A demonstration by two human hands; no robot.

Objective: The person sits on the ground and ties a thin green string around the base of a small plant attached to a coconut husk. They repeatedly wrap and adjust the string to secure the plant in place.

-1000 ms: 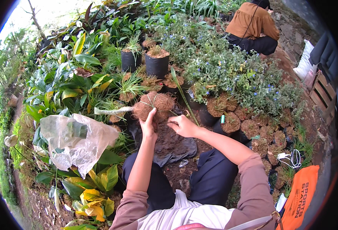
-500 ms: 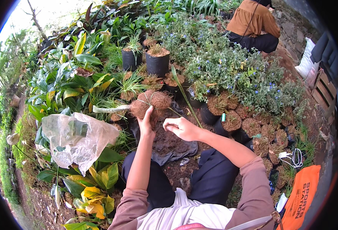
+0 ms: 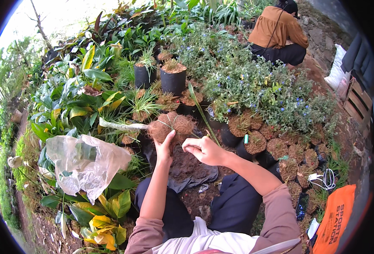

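My left hand [image 3: 165,149] grips a ball of brown coconut fibre [image 3: 179,126] from below, its thumb pressed against the near side. Thin green string crosses the fibre. A pale, whitish-green stalk [image 3: 121,124] sticks out of the ball to the left. Close by on the right, my right hand [image 3: 206,151] is closed, thumb and forefinger pinched together. Whatever that pinch holds is too fine to make out. Beneath both hands, dark soil [image 3: 188,163] lies on a black plastic sheet [image 3: 195,180] between my knees.
Potted plants crowd ahead, among them black grow bags [image 3: 173,80]. A crumpled clear plastic bag [image 3: 87,163] rests on leaves at left. Several fibre-topped pots stand at right, with a green thread spool [image 3: 246,139], white cable [image 3: 324,180] and orange bag [image 3: 335,216]. A person [image 3: 278,31] crouches beyond.
The fibre ball has shifted a little right and down, still in my left hand. My right hand has dropped slightly, still pinched. The crouching person's head has come further into view.
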